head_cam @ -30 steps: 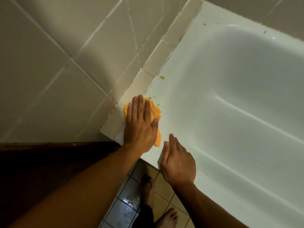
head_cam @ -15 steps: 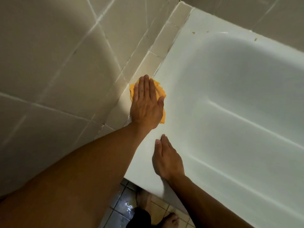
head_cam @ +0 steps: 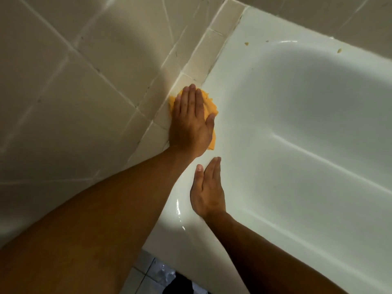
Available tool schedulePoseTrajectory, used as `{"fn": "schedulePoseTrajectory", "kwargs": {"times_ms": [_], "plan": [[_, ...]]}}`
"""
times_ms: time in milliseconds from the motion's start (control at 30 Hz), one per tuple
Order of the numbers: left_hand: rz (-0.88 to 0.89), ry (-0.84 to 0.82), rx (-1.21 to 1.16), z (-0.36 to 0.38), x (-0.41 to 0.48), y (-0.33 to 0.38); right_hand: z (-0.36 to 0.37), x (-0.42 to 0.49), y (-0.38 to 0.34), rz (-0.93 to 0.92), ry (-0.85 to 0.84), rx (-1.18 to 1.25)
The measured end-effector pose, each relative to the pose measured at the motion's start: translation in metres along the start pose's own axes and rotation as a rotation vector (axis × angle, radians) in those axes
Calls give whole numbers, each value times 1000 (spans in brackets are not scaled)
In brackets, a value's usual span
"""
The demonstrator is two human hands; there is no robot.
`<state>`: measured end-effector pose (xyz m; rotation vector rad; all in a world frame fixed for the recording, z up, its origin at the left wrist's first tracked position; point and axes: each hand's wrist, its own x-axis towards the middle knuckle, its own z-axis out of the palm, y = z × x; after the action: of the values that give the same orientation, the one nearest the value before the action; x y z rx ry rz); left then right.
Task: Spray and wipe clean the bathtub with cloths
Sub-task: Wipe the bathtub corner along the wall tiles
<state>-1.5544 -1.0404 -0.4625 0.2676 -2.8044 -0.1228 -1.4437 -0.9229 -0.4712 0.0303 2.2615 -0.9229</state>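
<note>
Crumpled orange cloth (head_cam: 209, 103) slid up the white bathtub (head_cam: 233, 66) rim, pressed under straight-fingered left hand (head_cam: 191, 122)

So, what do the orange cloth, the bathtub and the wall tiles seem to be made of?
Orange cloth: soft woven or microfibre fabric, probably; it crumples and looks matte.
Bathtub: glossy white, smooth, with sharp highlights; acrylic or enamelled metal, the look cannot decide.
Wall tiles: glazed ceramic, likely; beige, faint sheen, pale grout lines.
</note>
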Motion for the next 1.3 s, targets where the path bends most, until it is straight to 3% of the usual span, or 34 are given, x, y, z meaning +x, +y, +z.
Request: {"fn": "schedulePoseTrajectory", "kwargs": {"times_ms": [233, 400, 867, 1300], "plan": [[3, 59, -16, 15, 29, 6, -35, 55, -7, -85, 12, 28], [91, 4, -56, 22, 62, -1, -57, 74, -9, -106, -4, 30], [110, -43, -55, 43, 111, 10, -113, 130, -29, -98, -29, 113], [306, -106, -100, 80, 213, 46, -130, 132, -37, -25, -114, 172]]}}
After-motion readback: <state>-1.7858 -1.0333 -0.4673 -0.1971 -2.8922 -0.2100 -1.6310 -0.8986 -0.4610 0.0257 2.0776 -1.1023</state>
